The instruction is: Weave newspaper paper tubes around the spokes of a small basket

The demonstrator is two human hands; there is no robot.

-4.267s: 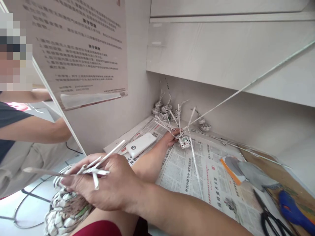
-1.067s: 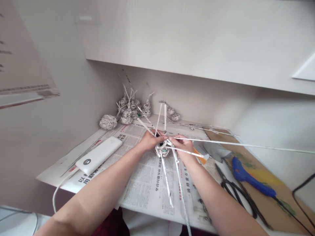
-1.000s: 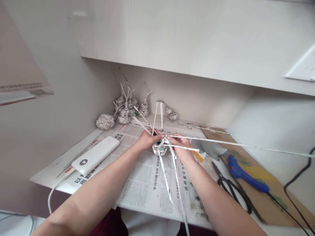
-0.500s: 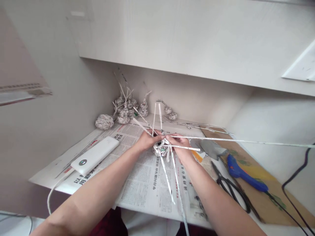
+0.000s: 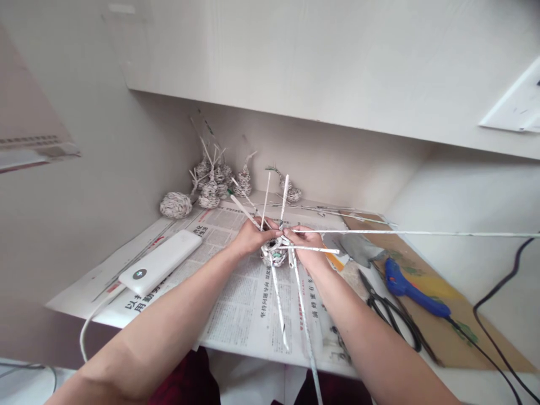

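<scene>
A small round weaving of rolled paper strips (image 5: pixel 273 259) hangs between my hands above the newspaper, with several loose strips fanning out from it. My left hand (image 5: pixel 250 237) is closed on its far left side, thumb pressed over the rim. Beside it, my right hand (image 5: pixel 310 243) pinches a long paper strip (image 5: pixel 379 232) at the weaving's right edge; that strip runs far to the right. My two thumbs nearly meet, and the fingers underneath are partly hidden. A shorter strip (image 5: pixel 316 248) crosses in front of my right hand, and others point toward me.
Several woven paper gourds (image 5: pixel 210 195) stand in the back left corner. Newspaper (image 5: pixel 236 315) covers the table. A white power bank (image 5: pixel 162 261) with a cable lies left. To the right are black scissors (image 5: pixel 392 315), a blue glue gun (image 5: pixel 415 292) and cardboard (image 5: pixel 464 315).
The strip standing at the back of the weaving has tilted to the right. My hands have stayed close together on the weaving, and the whole view has shifted slightly.
</scene>
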